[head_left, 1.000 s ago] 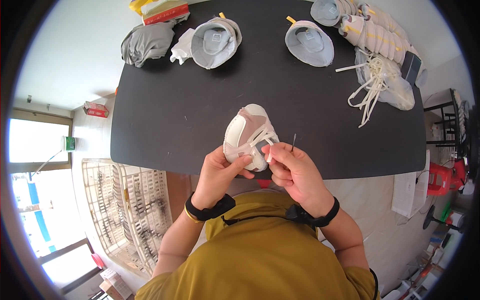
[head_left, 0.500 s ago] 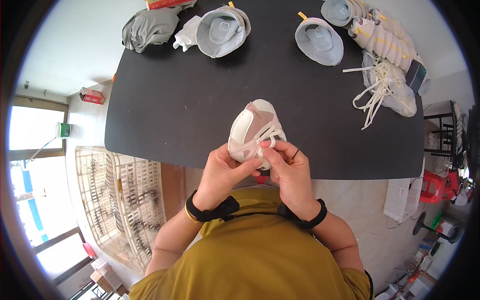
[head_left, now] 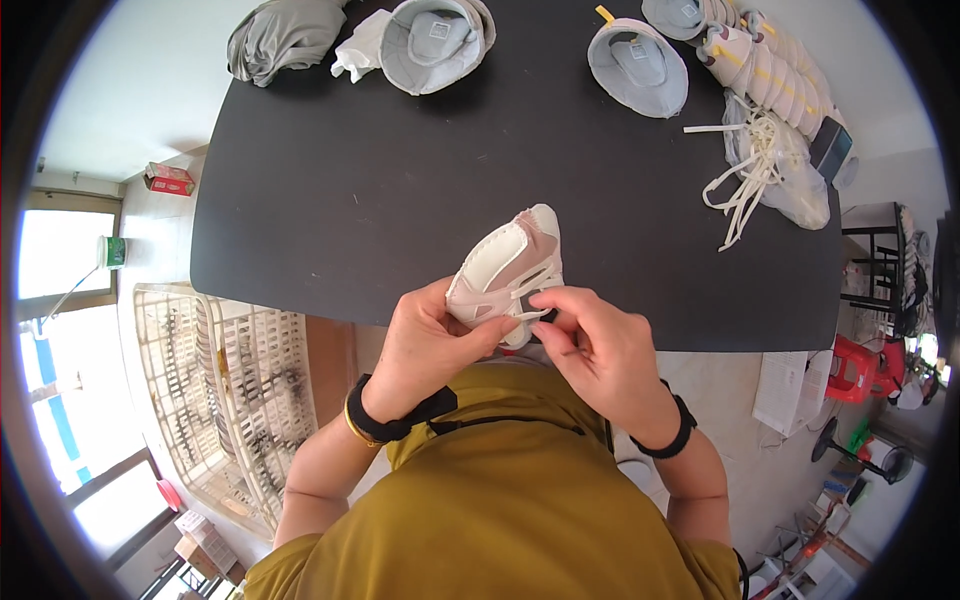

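Observation:
A small white and dusty-pink shoe upper [head_left: 495, 262] is held over the table's near edge, its toe pointing away from me and tilted to the right. My left hand [head_left: 430, 338] grips it by the left side and heel end, thumb pressed near the eyelets. White shoelace [head_left: 530, 314] crosses the eyelet area. At the right side of the upper, my right hand [head_left: 608, 348] has its thumb and index finger closed on a section of this lace. The fingertips partly cover the lower eyelets.
On the dark table [head_left: 360, 190] stand two more shoe uppers [head_left: 400, 50] [head_left: 600, 65] at the back. Stacked uppers [head_left: 775, 80], loose white laces [head_left: 750, 170] on a clear bag [head_left: 802, 200] and a phone [head_left: 831, 150] lie at the right. Left of the table is a plastic crate [head_left: 230, 390].
The upper has turned more onto its side, toe swinging right. My right hand has shifted right and rotated, drawing the lace sideways. The view has moved slightly.

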{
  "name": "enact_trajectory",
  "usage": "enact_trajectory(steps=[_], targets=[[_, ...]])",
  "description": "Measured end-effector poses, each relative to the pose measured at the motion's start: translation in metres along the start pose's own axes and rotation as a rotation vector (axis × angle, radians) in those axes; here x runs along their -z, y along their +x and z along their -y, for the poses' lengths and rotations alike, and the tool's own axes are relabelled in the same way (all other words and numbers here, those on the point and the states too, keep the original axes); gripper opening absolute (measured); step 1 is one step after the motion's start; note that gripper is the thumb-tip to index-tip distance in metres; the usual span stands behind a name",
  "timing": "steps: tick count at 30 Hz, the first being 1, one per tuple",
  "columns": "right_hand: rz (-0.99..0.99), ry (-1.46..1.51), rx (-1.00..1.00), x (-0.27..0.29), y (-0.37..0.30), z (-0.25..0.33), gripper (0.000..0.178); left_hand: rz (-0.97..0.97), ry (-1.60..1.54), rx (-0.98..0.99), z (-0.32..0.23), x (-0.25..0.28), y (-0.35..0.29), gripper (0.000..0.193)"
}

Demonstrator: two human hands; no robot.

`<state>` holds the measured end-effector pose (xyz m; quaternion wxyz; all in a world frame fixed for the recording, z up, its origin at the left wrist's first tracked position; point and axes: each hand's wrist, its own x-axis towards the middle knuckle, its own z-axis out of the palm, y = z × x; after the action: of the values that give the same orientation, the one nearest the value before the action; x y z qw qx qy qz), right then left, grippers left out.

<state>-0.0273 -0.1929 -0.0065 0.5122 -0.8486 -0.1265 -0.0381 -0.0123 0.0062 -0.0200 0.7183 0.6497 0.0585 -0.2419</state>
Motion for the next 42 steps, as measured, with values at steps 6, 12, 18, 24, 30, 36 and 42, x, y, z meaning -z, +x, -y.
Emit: enact_trajectory(steps=[6,12,18,24,30,36,42], targets=[[0.203,0.228,-0.157,-0.004,0.004,-0.010,0.012,0.049,-0.142,-0.012,0.010,0.003,-0.005,0.033],[0.228,0.274,-0.232,-0.006,0.002,-0.010,0.012,0.009,0.010,-0.008,0.006,0.000,-0.007,0.033],[0.196,0.242,-0.237,-0.010,0.000,-0.010,0.014,0.028,0.045,-0.022,0.008,0.002,-0.007,0.036],[0.193,0.198,-0.204,-0.007,0.001,-0.010,0.015,-0.027,0.020,-0.049,0.007,-0.004,-0.007,0.034],[0.201,0.164,-0.199,-0.006,0.002,-0.010,0.015,-0.042,0.057,-0.077,0.008,-0.006,-0.007,0.030],[0.161,0.178,-0.183,-0.009,0.000,-0.012,0.015,-0.049,0.118,-0.146,0.011,-0.007,-0.005,0.028],[0.168,0.212,-0.232,-0.011,0.000,-0.013,0.014,-0.043,0.124,-0.144,0.008,-0.006,-0.004,0.026]])
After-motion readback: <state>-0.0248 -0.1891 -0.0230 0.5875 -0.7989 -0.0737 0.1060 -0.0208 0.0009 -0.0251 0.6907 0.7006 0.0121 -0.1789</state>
